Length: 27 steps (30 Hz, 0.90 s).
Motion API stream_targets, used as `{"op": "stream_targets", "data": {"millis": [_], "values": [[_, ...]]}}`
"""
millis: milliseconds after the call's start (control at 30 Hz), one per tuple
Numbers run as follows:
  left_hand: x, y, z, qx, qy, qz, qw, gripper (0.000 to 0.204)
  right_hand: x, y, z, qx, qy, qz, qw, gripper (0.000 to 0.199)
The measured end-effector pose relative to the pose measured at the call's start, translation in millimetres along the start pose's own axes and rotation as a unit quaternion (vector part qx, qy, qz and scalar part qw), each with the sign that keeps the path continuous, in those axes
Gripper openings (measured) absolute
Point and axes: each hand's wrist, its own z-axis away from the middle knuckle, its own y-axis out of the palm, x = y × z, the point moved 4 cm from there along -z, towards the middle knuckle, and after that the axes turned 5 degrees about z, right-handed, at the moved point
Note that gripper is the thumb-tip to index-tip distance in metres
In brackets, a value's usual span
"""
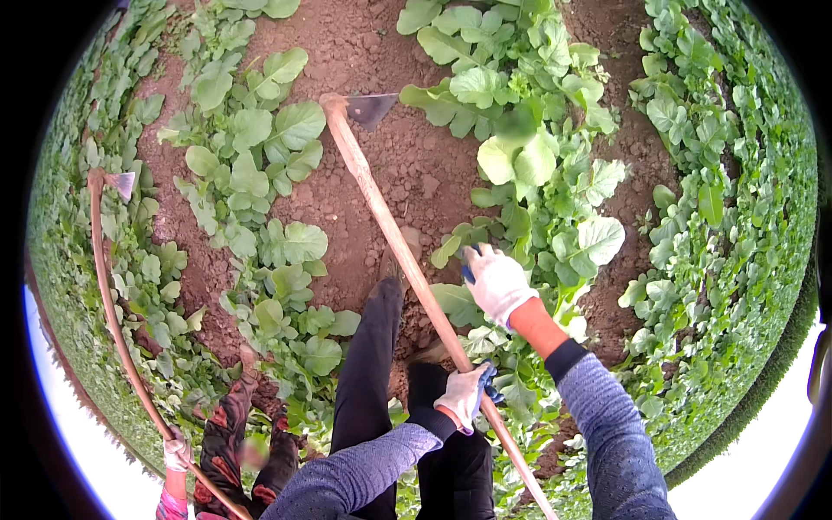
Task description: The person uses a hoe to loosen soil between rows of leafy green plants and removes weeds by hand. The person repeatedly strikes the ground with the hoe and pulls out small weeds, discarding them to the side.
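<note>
My left hand [463, 398], in a white glove with blue on the palm side, is wrapped round the wooden handle of a long hoe [381, 212]. The handle slants from the lower right up to the far middle. Its dark metal blade [371, 109] hangs over the brown soil, the tip close to leaves of the right-hand row. Off the handle, to its right, my right hand [498, 284] is held over the leafy plants [520, 165]. Its gloved fingers are loosely bent and partly apart, with nothing visible in them.
To the left, a co-worker's gloved hand [177, 452] grips another hoe [111, 290]; patterned trousers [227, 433] show beside it. Rows of green plants [247, 173] run along both sides of the bare soil strip [347, 48]. My dark-trousered legs [368, 355] stand between the rows.
</note>
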Motion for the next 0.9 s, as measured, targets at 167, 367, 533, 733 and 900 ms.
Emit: {"op": "stream_targets", "data": {"millis": [167,367,533,733,900], "values": [[-11.4,-18.4,17.3,0.071,0.111,-0.117,0.984,0.022,6.8,11.2,253.0,0.180,0.151,-0.242,0.942,0.066],[-26.2,11.9,72.7,-0.019,0.040,-0.053,0.998,0.021,72.4,90.5,642.1,0.177,0.429,-0.372,0.804,0.044],[-131.4,82.4,136.1,-0.034,0.203,-0.040,0.978,0.018,108.2,-29.5,511.1,0.191,0.385,-0.470,0.771,0.041],[-237.9,144.3,148.2,-0.104,0.382,-0.149,0.906,0.025,122.3,17.3,443.3,0.110,0.332,-0.514,0.783,0.042],[-135.6,102.7,135.8,-0.070,0.279,-0.088,0.954,0.022,130.3,-68.0,526.8,0.169,0.393,-0.393,0.814,0.045]]}}
